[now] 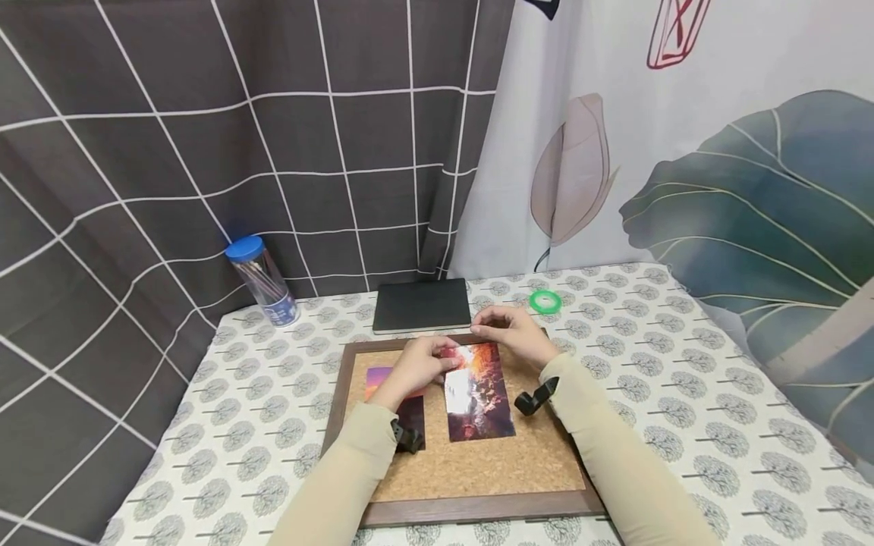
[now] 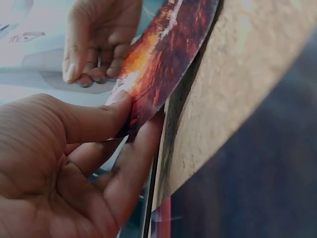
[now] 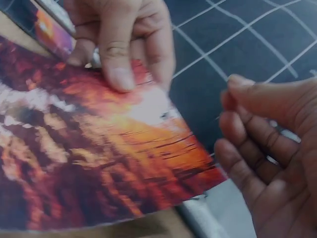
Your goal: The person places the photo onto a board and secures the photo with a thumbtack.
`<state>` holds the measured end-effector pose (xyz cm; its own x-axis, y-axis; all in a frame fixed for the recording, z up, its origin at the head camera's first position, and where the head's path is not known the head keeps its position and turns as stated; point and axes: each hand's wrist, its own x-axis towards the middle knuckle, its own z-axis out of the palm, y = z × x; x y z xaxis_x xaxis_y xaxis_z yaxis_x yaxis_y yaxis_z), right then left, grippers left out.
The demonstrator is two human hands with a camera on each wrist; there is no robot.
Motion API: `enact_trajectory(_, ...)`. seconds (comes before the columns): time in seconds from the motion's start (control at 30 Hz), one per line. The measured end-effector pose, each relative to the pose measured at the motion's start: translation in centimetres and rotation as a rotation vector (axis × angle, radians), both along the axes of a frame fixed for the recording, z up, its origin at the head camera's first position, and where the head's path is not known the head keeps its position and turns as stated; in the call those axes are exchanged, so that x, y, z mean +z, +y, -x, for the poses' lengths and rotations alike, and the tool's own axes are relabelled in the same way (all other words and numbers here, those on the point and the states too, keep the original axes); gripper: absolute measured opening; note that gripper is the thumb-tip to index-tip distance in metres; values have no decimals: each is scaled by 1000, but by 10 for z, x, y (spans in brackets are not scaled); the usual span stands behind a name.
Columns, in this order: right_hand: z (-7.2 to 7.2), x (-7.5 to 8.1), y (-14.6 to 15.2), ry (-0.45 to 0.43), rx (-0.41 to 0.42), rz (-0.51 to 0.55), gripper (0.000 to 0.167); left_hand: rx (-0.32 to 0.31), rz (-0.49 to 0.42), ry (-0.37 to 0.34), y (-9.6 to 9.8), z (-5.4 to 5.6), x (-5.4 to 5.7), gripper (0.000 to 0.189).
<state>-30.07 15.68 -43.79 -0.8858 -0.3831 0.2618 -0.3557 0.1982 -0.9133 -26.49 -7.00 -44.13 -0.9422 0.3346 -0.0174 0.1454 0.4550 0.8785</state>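
My left hand (image 1: 418, 367) pinches the upper left part of a glossy red and orange sunset-cloud photo (image 1: 488, 390), thumb on its face. The photo stands over the cork of a framed corkboard (image 1: 478, 474); in the left wrist view the photo (image 2: 163, 54) bends and its edge is off the cork. My right hand (image 1: 515, 334) is beside the photo's top right corner, fingers loosely curled. In the right wrist view nothing shows between the right hand's (image 3: 272, 148) thumb and fingertips. A second photo (image 1: 412, 417), purple and dark, lies on the cork, partly under my left hand.
Behind the board lies a black notebook (image 1: 422, 305). A green tape roll (image 1: 545, 302) is at the back right. At the back left stands a clear tube with a blue lid (image 1: 262, 280), holding thin sticks. A tree-patterned cloth (image 1: 273, 409) covers the table.
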Motion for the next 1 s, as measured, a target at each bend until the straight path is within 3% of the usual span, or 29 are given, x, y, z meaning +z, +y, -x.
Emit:
enact_trajectory(0.3, -3, -30, -6, -18, 24, 44, 16, -22, 115, 36, -4, -6, -11, 27)
enact_trajectory(0.5, 3, -29, -8, 49, 26, -70, 10, -44, 148, 107, -6, 0, -5, 31)
enact_trajectory(0.7, 4, -28, -9, 140, 28, -235, 5, -58, 218, 158, -9, 3, -7, 31)
enact_trajectory(1.0, 2, -28, -6, 161, -22, -217, 7, -105, 325, 293, -9, 6, -8, 28)
